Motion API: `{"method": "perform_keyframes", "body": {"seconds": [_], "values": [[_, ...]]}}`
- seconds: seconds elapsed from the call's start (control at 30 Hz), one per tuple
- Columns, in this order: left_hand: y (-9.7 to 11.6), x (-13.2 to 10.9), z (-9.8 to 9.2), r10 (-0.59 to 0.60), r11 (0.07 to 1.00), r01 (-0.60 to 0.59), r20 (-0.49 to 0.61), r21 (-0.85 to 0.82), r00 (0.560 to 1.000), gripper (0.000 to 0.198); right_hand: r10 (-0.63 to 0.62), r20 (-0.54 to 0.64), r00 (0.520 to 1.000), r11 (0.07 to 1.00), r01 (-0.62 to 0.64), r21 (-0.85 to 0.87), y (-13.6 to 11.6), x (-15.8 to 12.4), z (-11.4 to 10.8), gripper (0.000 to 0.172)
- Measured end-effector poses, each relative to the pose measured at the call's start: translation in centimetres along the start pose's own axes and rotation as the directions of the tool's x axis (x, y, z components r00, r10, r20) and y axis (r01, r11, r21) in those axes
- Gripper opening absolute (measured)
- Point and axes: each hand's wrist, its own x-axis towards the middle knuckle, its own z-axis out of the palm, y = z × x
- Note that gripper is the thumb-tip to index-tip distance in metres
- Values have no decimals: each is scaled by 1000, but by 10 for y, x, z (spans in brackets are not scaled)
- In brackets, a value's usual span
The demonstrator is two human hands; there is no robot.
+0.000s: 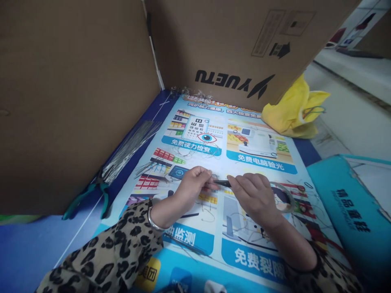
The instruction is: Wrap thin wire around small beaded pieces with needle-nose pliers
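Observation:
Over the middle of the printed poster (214, 167), my right hand (255, 197) is closed around a slim dark tool (222, 183) whose narrow end points left. Most of that tool is hidden in the palm, so its exact kind does not show. My left hand (195, 183) is closed in a pinch at the tool's tip; what lies between those fingers is too small to make out. Thin bent wires (207, 213) lie on the poster beneath the hands. Beside my right wrist is a pale ring-shaped roll (290, 199).
Cardboard panels (76, 101) stand at the left and back. Along the left panel lie a bundle of straight wires (131, 152) and teal-handled pliers (91, 195). Small wire pieces (195, 91) sit at the back. A yellow bag (290, 112) and a blue box (345, 203) are on the right.

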Motion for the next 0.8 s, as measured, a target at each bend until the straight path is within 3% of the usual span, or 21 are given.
{"method": "perform_keyframes", "body": {"seconds": [0.43, 0.8], "values": [[-4, 1, -1, -26, 997, 27, 17, -71, 1000, 22, -57, -21, 998, 997, 56, -46, 0, 0, -4, 35], [1, -1, -1, -10, 1000, 10, -6, 10, 1000, 18, -48, 14, 999, 998, 48, -33, 0, 1, -2, 31]]}}
